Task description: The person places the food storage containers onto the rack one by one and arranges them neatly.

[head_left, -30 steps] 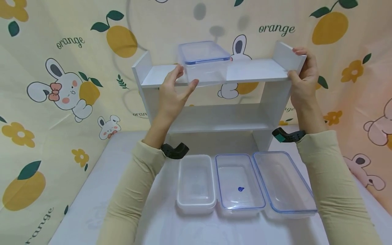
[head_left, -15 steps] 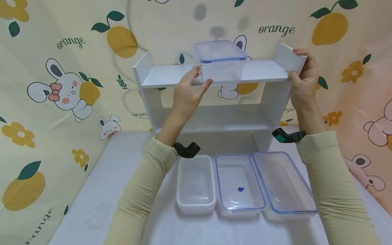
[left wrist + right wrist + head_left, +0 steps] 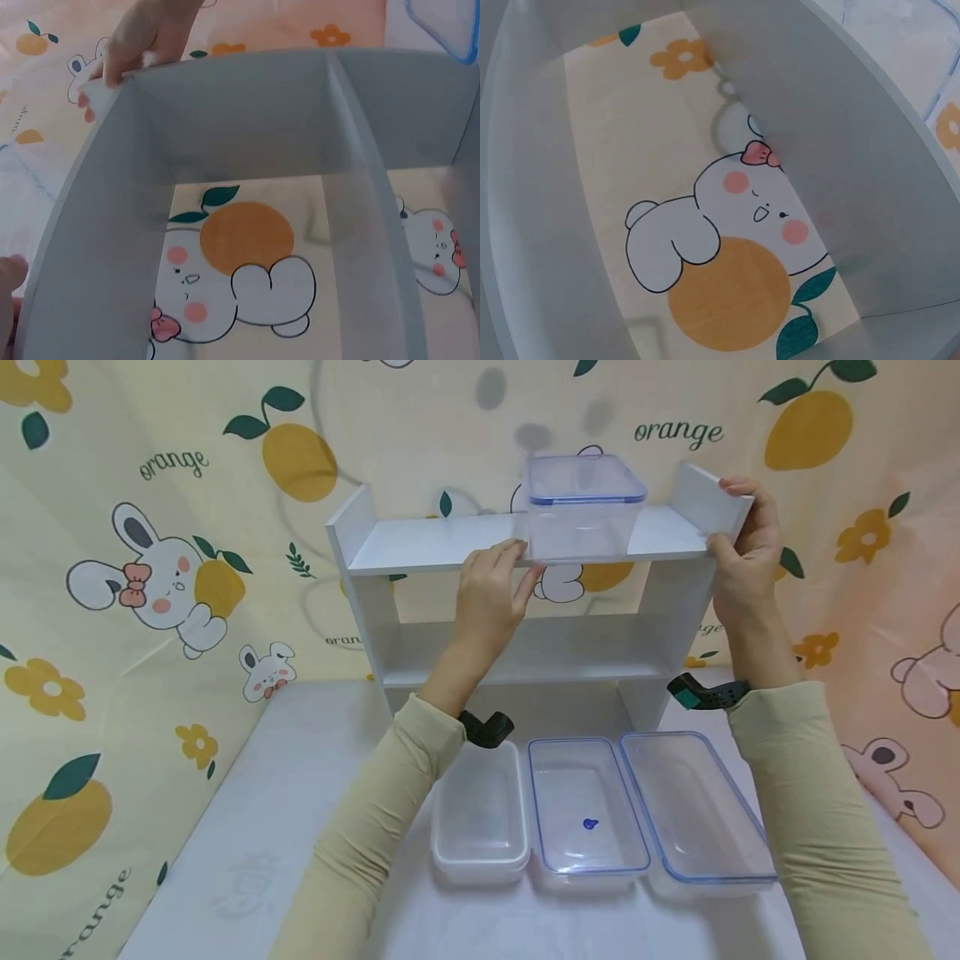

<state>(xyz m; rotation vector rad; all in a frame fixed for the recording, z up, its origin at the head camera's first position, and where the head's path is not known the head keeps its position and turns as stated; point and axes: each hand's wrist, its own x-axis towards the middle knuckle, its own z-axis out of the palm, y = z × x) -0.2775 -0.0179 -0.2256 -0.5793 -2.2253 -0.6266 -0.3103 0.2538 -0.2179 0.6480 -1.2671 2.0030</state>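
A clear lidded food container (image 3: pixel 581 531) with a blue seal rim stands on the top board of a white shelf unit (image 3: pixel 427 542), right of its middle. My left hand (image 3: pixel 487 593) reaches up to the container's lower left side, fingertips against it and thumb at the board's front edge. My right hand (image 3: pixel 746 552) grips the raised right end panel (image 3: pixel 705 502), thumb in front and fingers over the top. In the left wrist view, the right hand (image 3: pixel 150 37) shows at the panel, and a bit of left fingers (image 3: pixel 10 274) at the left edge.
Before the shelf unit on the white table (image 3: pixel 285 793), three more containers lie in a row: one with a whitish lid (image 3: pixel 480 810), a blue-rimmed one with a blue dot (image 3: pixel 585 793) and a larger blue-rimmed one (image 3: pixel 697 810). A patterned cloth (image 3: pixel 180 652) hangs behind.
The container has slid rightward along the top board, from left of the middle to right of it, with my left hand moving along beside it. My right hand has stayed on the end panel.
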